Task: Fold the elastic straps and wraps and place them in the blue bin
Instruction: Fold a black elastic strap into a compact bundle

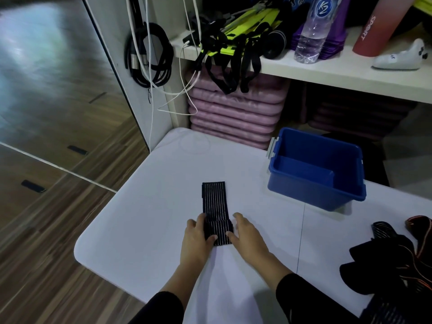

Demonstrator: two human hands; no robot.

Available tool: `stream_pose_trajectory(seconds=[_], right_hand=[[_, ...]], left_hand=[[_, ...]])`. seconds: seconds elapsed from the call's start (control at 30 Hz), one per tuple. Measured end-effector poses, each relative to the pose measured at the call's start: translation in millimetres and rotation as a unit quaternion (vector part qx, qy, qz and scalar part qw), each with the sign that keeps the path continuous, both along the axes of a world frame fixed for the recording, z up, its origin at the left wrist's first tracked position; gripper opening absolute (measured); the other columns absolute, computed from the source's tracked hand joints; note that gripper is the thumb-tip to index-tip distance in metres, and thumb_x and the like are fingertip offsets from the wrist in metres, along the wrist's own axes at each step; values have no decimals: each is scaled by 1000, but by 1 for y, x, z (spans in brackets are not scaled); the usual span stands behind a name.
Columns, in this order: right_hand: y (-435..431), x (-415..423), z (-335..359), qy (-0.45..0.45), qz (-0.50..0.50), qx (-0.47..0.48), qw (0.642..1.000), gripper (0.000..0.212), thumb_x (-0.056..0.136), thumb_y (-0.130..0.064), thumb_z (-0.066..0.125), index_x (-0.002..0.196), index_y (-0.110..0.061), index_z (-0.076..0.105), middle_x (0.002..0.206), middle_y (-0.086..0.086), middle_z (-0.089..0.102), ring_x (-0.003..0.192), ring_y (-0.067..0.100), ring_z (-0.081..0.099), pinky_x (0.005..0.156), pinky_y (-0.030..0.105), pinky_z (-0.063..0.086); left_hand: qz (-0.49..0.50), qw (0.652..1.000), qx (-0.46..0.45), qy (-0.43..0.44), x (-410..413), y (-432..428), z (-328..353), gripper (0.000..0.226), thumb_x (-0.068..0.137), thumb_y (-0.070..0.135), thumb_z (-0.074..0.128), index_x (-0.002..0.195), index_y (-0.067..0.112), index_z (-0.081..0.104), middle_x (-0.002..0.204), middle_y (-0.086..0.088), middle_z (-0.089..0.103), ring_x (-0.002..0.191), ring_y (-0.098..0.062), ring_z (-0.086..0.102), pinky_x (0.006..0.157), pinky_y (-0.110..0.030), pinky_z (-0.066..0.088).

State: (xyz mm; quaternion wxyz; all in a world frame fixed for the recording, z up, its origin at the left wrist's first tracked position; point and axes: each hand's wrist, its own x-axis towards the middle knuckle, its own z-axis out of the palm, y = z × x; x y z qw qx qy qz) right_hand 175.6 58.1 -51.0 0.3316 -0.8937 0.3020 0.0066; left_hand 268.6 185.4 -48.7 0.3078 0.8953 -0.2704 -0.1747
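Observation:
A black elastic wrap (214, 202) with thin white stripes lies flat on the white table (145, 218), its near end folded over into a thick band. My left hand (198, 237) grips the left side of that fold, thumb on top. My right hand (245, 235) presses against its right side with the fingers spread. The blue bin (346, 190) stands at the back right of the table, and it looks bare inside. A heap of black and orange-striped wraps (392, 256) lies at the right edge.
A white shelf (327, 73) behind the table carries black and yellow straps, a water bottle (313, 29) and a red tube. Pink mats (233, 113) are stacked under it. Black cords and white cables hang at the left. Wooden floor lies left of the table.

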Motion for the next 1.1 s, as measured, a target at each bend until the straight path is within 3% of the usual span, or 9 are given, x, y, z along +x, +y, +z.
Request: stream_pose_trajectory(seconds=[0.17, 0.3, 0.47, 0.57, 0.63, 0.77, 0.87, 0.97, 1.1], right_hand=[[-10, -5, -4, -37, 130, -38, 990, 53, 84, -30, 64, 133, -24, 45, 130, -9, 43, 120, 13, 41, 97, 24, 40], [-14, -8, -9, -25, 166, -47, 985, 65, 77, -23, 70, 136, -21, 43, 136, -8, 43, 122, 13, 40, 103, 24, 35], [-14, -7, -2, -52, 123, 16, 991, 45, 84, -24, 55, 128, -22, 48, 123, -6, 54, 113, 12, 44, 94, 20, 36], [-17, -1, 2, -17, 67, 85, 994, 25, 93, -32, 45, 116, -23, 50, 102, 2, 58, 98, 16, 50, 84, 31, 46], [-15, 6, 1, -8, 27, 88, 996, 19, 94, -29, 41, 107, -18, 51, 96, 7, 60, 88, 22, 56, 78, 40, 51], [-10, 12, -5, 9, 5, -2, 1000, 34, 94, -18, 43, 128, -17, 44, 115, 8, 55, 104, 23, 50, 84, 34, 48], [-9, 11, -4, -61, 63, 0, 996, 47, 90, -6, 45, 133, -24, 43, 122, -1, 48, 112, 16, 45, 92, 30, 46], [-11, 7, -4, -60, 118, 36, 991, 50, 85, -11, 51, 133, -25, 47, 129, -9, 43, 118, 11, 44, 96, 27, 44], [-17, 1, -9, -17, 161, 51, 985, 72, 78, -15, 63, 142, -29, 33, 151, -14, 21, 135, 4, 27, 109, 25, 35]], left_hand=[[-138, 987, 45, -70, 8, 3, -8, 57, 85, 34, 62, 137, 22, 43, 135, 1, 40, 121, -18, 41, 97, -24, 40], [-217, 967, 112, -77, 15, 13, -16, 81, 73, 33, 70, 143, 25, 30, 140, 5, 33, 116, -19, 41, 95, -30, 44], [-170, 984, 14, -55, 21, 13, -10, 49, 80, 27, 60, 126, 18, 50, 114, 3, 59, 101, -19, 49, 81, -24, 43], [-114, 993, 7, 27, 22, 7, -2, 22, 88, 31, 53, 102, 15, 59, 91, 3, 57, 96, -19, 46, 77, -26, 37], [-57, 996, 31, 57, 24, 1, -4, 24, 92, 33, 49, 94, 12, 60, 97, -4, 53, 99, -22, 46, 84, -29, 39], [16, 997, 39, 71, 20, -8, -5, 27, 90, 24, 55, 114, 13, 53, 108, -7, 48, 94, -23, 55, 81, -28, 44], [23, 999, -24, 28, 18, -5, -1, 21, 84, 16, 63, 103, 14, 52, 98, 0, 46, 79, -20, 56, 71, -26, 45], [-38, 999, -35, -1, 18, 4, -5, 12, 83, 19, 65, 92, 11, 62, 93, 2, 49, 76, -19, 59, 72, -30, 50], [-100, 994, -23, 24, 19, 16, -8, 44, 70, 35, 75, 105, 16, 58, 105, 8, 47, 81, -13, 59, 75, -27, 53]])
